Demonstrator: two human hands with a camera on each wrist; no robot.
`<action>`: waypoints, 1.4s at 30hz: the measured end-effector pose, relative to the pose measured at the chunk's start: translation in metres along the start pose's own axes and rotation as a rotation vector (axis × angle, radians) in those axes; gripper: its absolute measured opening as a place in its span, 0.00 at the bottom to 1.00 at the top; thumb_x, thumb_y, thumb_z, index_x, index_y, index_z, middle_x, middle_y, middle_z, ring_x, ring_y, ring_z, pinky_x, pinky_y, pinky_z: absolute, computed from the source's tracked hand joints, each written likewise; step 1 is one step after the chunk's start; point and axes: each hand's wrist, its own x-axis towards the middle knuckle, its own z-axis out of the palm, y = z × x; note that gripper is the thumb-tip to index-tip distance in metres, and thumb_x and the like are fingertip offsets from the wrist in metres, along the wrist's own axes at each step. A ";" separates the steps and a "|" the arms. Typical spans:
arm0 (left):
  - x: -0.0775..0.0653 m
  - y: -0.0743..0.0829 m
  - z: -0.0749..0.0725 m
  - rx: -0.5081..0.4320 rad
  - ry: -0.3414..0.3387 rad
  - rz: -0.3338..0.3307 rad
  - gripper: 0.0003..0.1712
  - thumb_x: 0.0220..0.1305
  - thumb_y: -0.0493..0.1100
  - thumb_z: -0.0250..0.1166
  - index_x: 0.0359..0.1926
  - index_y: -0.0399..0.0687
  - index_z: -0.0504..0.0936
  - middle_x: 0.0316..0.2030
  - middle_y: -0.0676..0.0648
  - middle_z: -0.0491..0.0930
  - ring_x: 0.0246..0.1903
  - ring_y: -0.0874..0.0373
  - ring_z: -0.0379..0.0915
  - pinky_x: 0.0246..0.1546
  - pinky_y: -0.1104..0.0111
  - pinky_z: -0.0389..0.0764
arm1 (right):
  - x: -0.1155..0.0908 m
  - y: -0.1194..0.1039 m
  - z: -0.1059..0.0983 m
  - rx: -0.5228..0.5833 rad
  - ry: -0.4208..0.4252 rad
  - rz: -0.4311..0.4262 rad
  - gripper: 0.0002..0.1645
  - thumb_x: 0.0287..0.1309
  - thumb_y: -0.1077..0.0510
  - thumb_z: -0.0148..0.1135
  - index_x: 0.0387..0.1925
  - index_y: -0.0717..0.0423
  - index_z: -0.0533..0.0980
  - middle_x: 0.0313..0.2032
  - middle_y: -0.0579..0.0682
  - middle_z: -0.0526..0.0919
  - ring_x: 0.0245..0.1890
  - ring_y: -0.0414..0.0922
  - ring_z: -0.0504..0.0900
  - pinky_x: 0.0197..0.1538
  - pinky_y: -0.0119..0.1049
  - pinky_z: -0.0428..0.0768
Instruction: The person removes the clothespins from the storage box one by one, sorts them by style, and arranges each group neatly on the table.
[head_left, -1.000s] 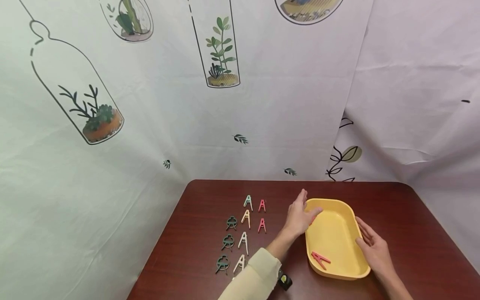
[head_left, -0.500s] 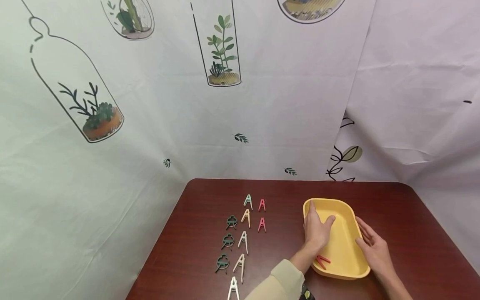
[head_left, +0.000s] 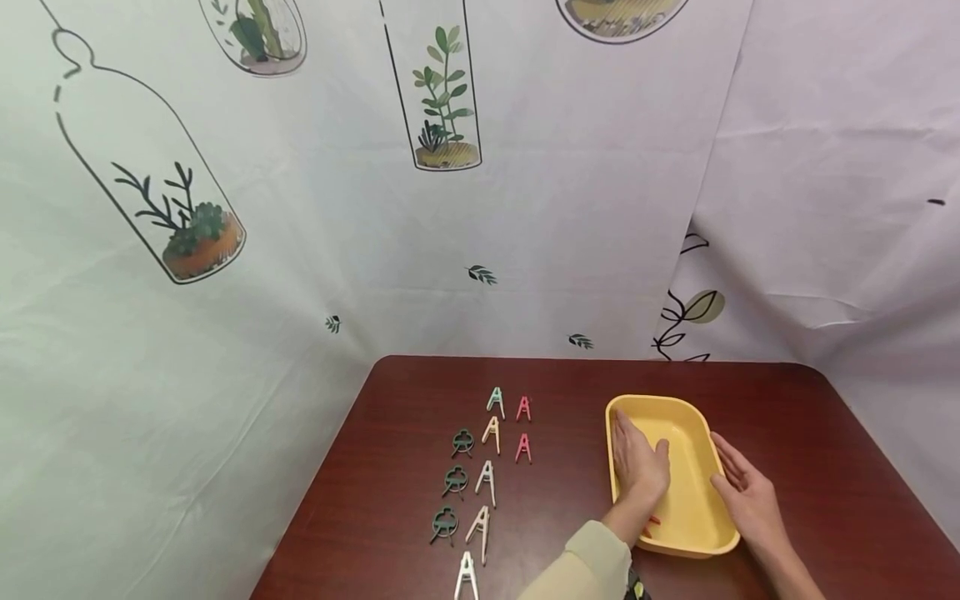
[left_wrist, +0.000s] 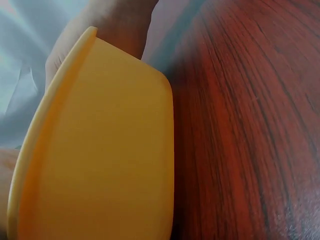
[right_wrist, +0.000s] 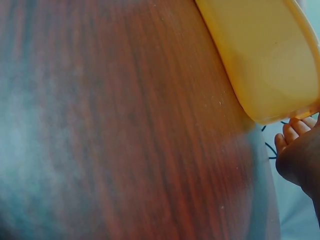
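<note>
A yellow plastic basin stands at the right of the table; its side wall fills much of the left wrist view. My right hand grips its right rim, thumb over the edge and fingers outside. Inside the basin's left part is my left hand, fingers straight along the left wall and thumb spread away. Part of a red clothespin shows at the near end, mostly hidden behind my left wrist. The basin floor under my left palm is covered from view.
To the left lie two red clothespins, a column of pale ones, such as a white clothespin, and several dark green ring-shaped clips. A printed cloth hangs behind the table.
My left hand has moved from the basin's left rim down into it and towards me, now covering most of the red clothespin. The right hand keeps its grip.
</note>
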 end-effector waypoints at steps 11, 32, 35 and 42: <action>0.001 -0.013 0.011 -0.018 -0.012 0.090 0.31 0.48 0.28 0.80 0.56 0.37 0.83 0.38 0.53 0.84 0.41 0.58 0.82 0.48 0.65 0.82 | 0.001 -0.003 -0.002 -0.069 0.007 0.007 0.33 0.70 0.77 0.55 0.75 0.74 0.64 0.64 0.24 0.74 0.59 0.15 0.71 0.56 0.14 0.71; -0.008 -0.009 -0.002 0.200 -0.261 0.165 0.15 0.49 0.37 0.86 0.34 0.56 0.89 0.25 0.65 0.85 0.28 0.76 0.76 0.32 0.79 0.76 | -0.001 0.002 -0.001 -0.068 0.008 0.003 0.36 0.69 0.78 0.56 0.77 0.66 0.66 0.70 0.39 0.73 0.59 0.15 0.71 0.56 0.14 0.71; -0.008 -0.008 -0.003 0.225 -0.290 0.178 0.15 0.49 0.39 0.87 0.34 0.59 0.90 0.25 0.66 0.85 0.28 0.77 0.76 0.30 0.79 0.75 | 0.000 0.003 0.000 -0.036 0.013 -0.008 0.36 0.69 0.79 0.56 0.76 0.68 0.66 0.68 0.33 0.74 0.59 0.15 0.72 0.56 0.14 0.71; -0.006 -0.007 -0.005 0.297 -0.284 0.260 0.13 0.54 0.46 0.85 0.35 0.68 0.91 0.27 0.72 0.85 0.32 0.79 0.77 0.31 0.81 0.72 | 0.000 0.003 0.001 -0.018 0.018 -0.009 0.35 0.68 0.80 0.55 0.75 0.72 0.65 0.64 0.27 0.75 0.58 0.16 0.72 0.55 0.14 0.72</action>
